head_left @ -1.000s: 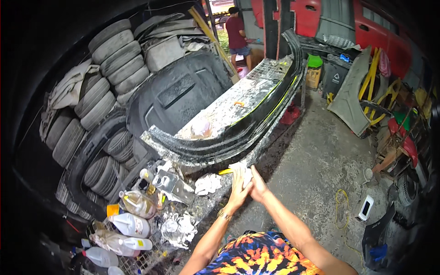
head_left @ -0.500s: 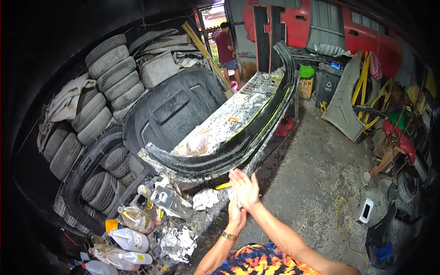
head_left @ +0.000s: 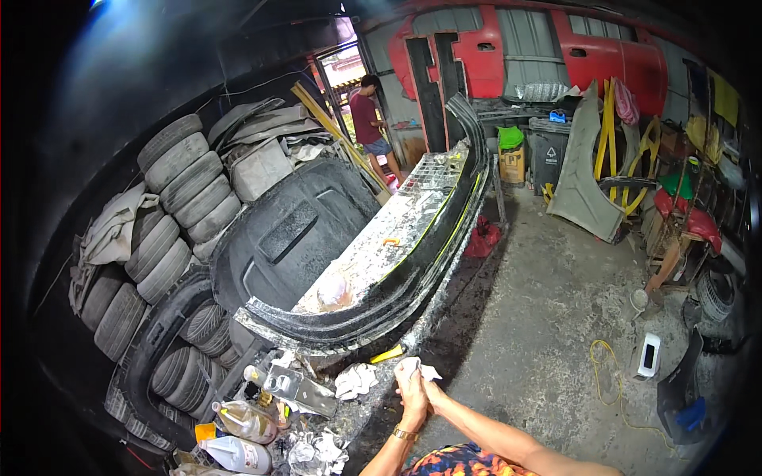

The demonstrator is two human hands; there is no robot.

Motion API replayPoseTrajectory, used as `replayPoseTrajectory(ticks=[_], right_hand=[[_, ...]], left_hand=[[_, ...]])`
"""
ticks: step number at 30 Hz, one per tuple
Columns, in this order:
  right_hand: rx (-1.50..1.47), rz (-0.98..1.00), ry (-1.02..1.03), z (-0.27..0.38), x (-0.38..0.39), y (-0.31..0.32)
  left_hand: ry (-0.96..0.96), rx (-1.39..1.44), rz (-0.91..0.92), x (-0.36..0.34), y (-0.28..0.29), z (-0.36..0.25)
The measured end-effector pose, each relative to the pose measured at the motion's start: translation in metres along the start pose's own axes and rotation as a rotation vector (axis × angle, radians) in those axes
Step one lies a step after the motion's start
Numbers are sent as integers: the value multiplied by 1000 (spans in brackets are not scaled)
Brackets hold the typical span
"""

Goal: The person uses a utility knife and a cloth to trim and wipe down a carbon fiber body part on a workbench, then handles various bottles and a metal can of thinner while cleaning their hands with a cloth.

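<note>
**Both hands pressed around a white rag at the end of the bumper**

The person's left hand (head_left: pixel 412 394) and right hand (head_left: pixel 432 390) met low in the view, at about 6 o'clock, palms together. Between them sat a crumpled white rag (head_left: pixel 410 366), its top poking out above the fingers (head_left: pixel 406 382), which were clenched on it from both sides. A gold watch (head_left: pixel 405 434) ringed the left wrist.

Just beyond the hands, toward 12 o'clock, a black car bumper (head_left: pixel 373 313) lay along a paint-spattered table (head_left: pixel 397 234), its near end curving close to the rag but not touching it. A small yellow tool (head_left: pixel 386 354) lay just beside the hands at 11 o'clock, and another wad of white cloth (head_left: pixel 355 380) sat at 9 o'clock from them. Further toward 8 o'clock stood clear plastic bottles (head_left: pixel 242 420) amid crumpled paper.

Stacked tyres (head_left: pixel 182 190) filled the 9 to 10 o'clock side, with a black bonnet panel (head_left: pixel 294 230) leaning beside them. At 12 o'clock another person in a dark red shirt (head_left: pixel 367 119) stood in the doorway. A white canister (head_left: pixel 648 355) rested on the concrete floor (head_left: pixel 540 333) at 3 o'clock.
</note>
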State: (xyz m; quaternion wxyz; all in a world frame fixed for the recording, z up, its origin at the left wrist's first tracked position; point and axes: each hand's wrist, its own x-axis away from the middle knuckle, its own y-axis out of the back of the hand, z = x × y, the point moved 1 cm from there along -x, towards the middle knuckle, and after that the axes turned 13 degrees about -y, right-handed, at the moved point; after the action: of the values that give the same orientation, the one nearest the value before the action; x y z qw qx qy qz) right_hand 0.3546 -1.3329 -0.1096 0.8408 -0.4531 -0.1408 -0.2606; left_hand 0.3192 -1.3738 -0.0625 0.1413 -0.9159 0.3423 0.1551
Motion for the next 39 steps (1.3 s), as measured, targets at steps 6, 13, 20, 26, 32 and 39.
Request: replayPoseTrajectory(ticks=[6,13,20,26,32,39], right_hand=[[80,177,-233,29,73,25],[741,646,-223,35,135,44],[1881,551,595,101,158,44],[897,137,-169,86,143,69],[971,446,239,65,117,37],[1482,762,318,112,178,-7]], left_hand=[[-86,-193,208,-14,20,-19],[-556,-957,1278,17,12,-76],[106,-350,1276,25,9,-91],[-158,-1007,674,18,33,-55],[-188,-798,887,65,-2,-48],[615,8,822,55,27,-97]])
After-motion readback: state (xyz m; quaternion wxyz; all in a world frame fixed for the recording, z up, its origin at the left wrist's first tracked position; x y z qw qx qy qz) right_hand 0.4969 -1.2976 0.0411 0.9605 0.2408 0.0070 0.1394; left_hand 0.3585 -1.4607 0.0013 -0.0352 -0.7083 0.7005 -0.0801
